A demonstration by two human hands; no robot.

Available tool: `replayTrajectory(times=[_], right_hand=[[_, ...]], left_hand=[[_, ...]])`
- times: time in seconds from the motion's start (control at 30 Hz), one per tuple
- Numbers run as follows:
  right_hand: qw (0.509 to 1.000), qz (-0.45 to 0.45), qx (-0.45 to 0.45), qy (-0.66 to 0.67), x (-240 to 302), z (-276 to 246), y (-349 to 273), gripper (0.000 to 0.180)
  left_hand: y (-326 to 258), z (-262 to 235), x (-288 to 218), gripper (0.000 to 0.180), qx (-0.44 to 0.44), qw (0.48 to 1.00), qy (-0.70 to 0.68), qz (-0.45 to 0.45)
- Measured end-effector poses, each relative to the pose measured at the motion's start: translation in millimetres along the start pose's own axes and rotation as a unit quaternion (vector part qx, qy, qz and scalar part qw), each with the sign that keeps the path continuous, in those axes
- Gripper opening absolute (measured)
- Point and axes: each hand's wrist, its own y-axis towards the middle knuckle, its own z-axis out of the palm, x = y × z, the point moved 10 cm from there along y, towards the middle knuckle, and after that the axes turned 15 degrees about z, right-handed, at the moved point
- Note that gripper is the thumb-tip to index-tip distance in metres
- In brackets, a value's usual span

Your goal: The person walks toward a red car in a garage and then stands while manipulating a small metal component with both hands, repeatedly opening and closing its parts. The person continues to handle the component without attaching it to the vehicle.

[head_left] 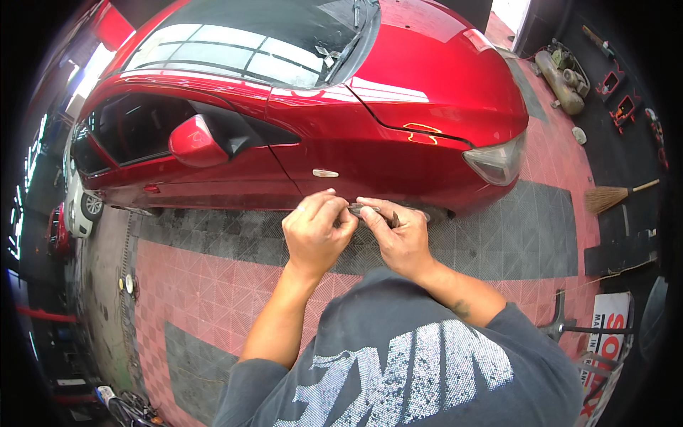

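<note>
My left hand (318, 231) and my right hand (404, 240) are close together in front of the side of a red car (277, 171). A small, dark, greyish piece (364, 210) shows between my right thumb and fingers; its kind is too small to tell. The curled fingers of my left hand pinch close to its left end, and whatever they grip is hidden. Just above the hands, on the car's front fender, is a small pale side marker light (325, 173).
The red door mirror (199, 141) juts out at the left, and the headlight (496, 161) is at the right. Red and grey floor tiles (206, 281) lie below. A broom (617, 196), an air compressor (562, 78) and a sign board (607, 334) stand along the right.
</note>
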Motion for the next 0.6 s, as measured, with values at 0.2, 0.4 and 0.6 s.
replayTrajectory(times=[0.2, 0.4, 0.6], right_hand=[[0.980, 0.134, 0.045, 0.138, -28.0, -0.2, 8.1, 0.027], [0.946, 0.194, 0.110, 0.235, -50.0, 12.2, 4.2, 0.025], [0.936, 0.206, 0.089, 0.273, -63.8, 6.8, 10.4, 0.025]], left_hand=[[-25.8, 16.1, 27.2, 0.007, 0.010, 0.945, -0.223, -0.241], [-72.3, 49.2, 40.7, 0.009, 0.004, 0.735, -0.527, -0.427], [-82.6, 46.9, 35.1, 0.009, -0.048, 0.580, -0.690, -0.431]])
